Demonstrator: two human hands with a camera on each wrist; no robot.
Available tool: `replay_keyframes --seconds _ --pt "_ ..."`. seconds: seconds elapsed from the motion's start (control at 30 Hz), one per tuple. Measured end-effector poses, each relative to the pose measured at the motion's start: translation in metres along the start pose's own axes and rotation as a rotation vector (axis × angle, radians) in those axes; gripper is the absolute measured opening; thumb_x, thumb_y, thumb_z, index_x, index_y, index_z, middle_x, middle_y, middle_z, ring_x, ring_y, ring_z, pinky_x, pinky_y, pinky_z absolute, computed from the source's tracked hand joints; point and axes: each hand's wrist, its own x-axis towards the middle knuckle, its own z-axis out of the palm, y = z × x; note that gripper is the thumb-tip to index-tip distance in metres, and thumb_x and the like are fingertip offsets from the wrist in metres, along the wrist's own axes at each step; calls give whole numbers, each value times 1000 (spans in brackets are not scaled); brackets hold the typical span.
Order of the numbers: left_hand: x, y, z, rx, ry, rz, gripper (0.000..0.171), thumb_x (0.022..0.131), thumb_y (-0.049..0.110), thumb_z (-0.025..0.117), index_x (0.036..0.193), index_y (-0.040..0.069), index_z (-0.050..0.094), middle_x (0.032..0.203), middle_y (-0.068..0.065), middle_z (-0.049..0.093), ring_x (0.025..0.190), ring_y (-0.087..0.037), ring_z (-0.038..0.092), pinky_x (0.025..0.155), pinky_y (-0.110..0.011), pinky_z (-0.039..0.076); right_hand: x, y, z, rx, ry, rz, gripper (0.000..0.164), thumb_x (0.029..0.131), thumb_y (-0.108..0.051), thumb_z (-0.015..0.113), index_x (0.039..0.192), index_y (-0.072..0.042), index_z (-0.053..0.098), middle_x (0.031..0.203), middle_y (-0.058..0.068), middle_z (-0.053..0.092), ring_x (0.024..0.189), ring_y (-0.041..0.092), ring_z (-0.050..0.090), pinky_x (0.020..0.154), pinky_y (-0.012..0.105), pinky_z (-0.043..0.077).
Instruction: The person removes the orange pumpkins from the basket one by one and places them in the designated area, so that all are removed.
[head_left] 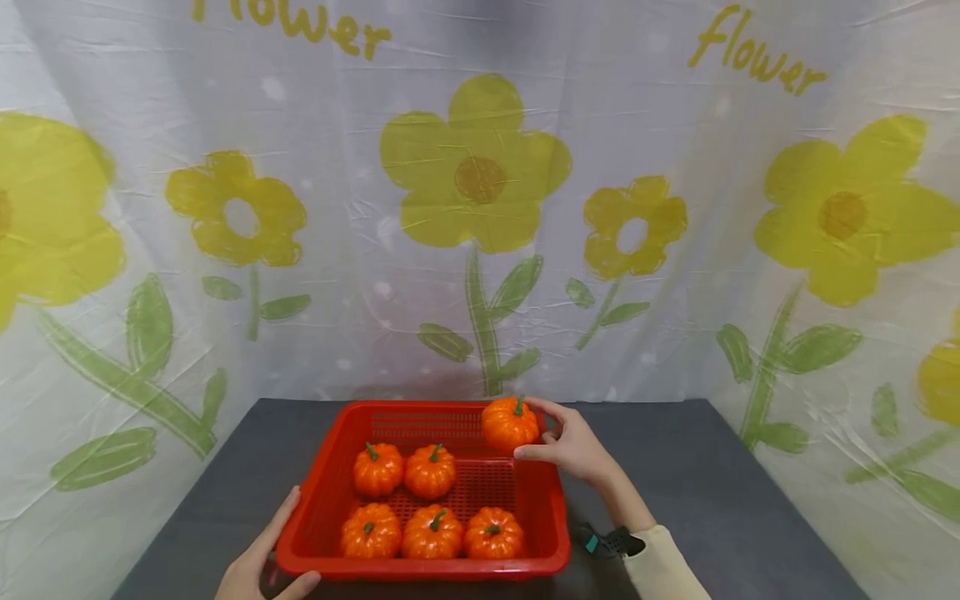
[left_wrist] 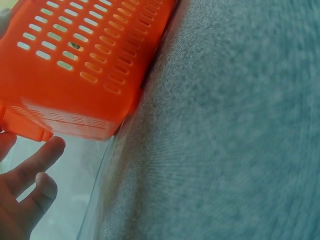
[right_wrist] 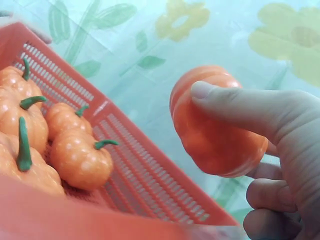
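Observation:
My right hand (head_left: pixel 573 444) pinches a small orange pumpkin (head_left: pixel 507 427) with a green stem, up over the back right corner of the red plastic basket (head_left: pixel 420 570). In the right wrist view the thumb lies across the raised pumpkin (right_wrist: pixel 210 132), other fingers partly hidden behind it. Inside the basket sit several like pumpkins: two in a back row (head_left: pixel 430 472) and three along the front (head_left: pixel 432 532). My left hand (head_left: pixel 258 557) is at the basket's front left corner, fingers fairly straight along its side. The left wrist view has those fingertips right by the basket's rim (left_wrist: pixel 30 131).
The basket stands on a dark grey table (head_left: pixel 690 500) with slotted walls facing all round. Behind and beside the table hangs a white cloth (head_left: pixel 337 350) painted with yellow flowers. A dark strap (head_left: pixel 611 542) sits around the right wrist, by a cream sleeve (head_left: pixel 663 567).

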Motion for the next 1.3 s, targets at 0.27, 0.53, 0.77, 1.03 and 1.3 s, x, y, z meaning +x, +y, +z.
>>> replay_keyframes --seconds 0.27,0.53,0.77,1.03,1.3 --pt "1 -2 -2 12 -23 -56 102 91 44 83 171 18 26 147 -24 58 60 -6 43 54 -25 36 -20 9 -35 -103 78 37 83 86 -23 90 157 -6 51 71 -1 51 48 8 26 48 25 29" --pt "2 -1 -2 -1 -24 -48 99 92 42 82 171 18 26 142 -22 62 59 -7 40 53 -26 37 -58 31 -77 -181 209 94 82 86 -23 90 156 -6 51 98 6 67 46 7 29 47 26 31" --pt "1 2 -3 25 -12 -45 97 92 41 82 170 20 28 77 2 49 54 -7 38 52 -25 36 -83 48 -104 -254 273 141 82 86 -27 90 156 -7 51 136 26 61 45 6 30 49 27 34" --pt "1 3 -3 21 0 -33 96 92 40 82 170 21 30 79 3 47 54 -8 38 52 -25 36 -101 70 -121 -316 280 194 84 88 -28 89 157 -4 49 152 32 51 45 6 29 49 27 37" --pt "0 2 1 7 -1 -27 96 92 38 82 170 24 28 74 3 43 55 -8 38 52 -25 35 -119 100 -136 -334 334 292 86 87 -30 89 157 -2 48 145 31 56 47 6 29 49 26 36"
